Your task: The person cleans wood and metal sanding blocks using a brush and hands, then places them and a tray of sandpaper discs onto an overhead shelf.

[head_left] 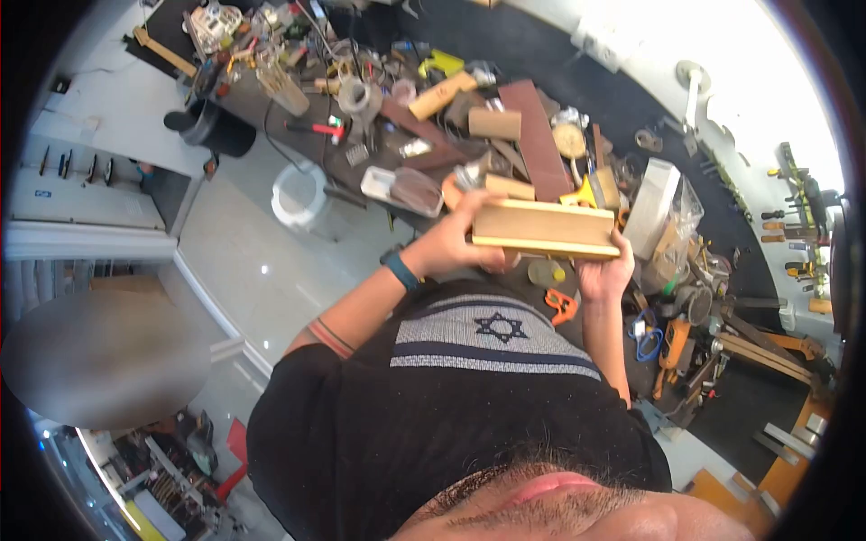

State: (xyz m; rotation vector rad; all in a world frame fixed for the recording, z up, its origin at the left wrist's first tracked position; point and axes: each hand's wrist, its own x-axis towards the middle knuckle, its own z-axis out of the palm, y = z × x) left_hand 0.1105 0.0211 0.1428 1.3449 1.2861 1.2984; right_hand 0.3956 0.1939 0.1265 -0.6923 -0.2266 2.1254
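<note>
Over the front of the cluttered workbench, I hold a long rectangular wooden piece (544,225) between both hands. Its broad face is tan, with paler raised strips along the two long edges. My left hand (451,242) grips its left end, thumb along the upper edge and fingers partly hidden underneath. At the lower right corner my right hand (606,270) is closed around the other end. An orange spring clamp (561,307) lies just below the piece, near my right wrist. Close behind it are a small wood block (510,187) and a yellow clamp (582,194).
Tools, offcuts and a long reddish-brown board (534,135) crowd the bench. A plastic container (401,189) sits at its front edge. A white stool (299,194) and a black bin (221,129) stand left. Hand tools hang on the right wall (798,225).
</note>
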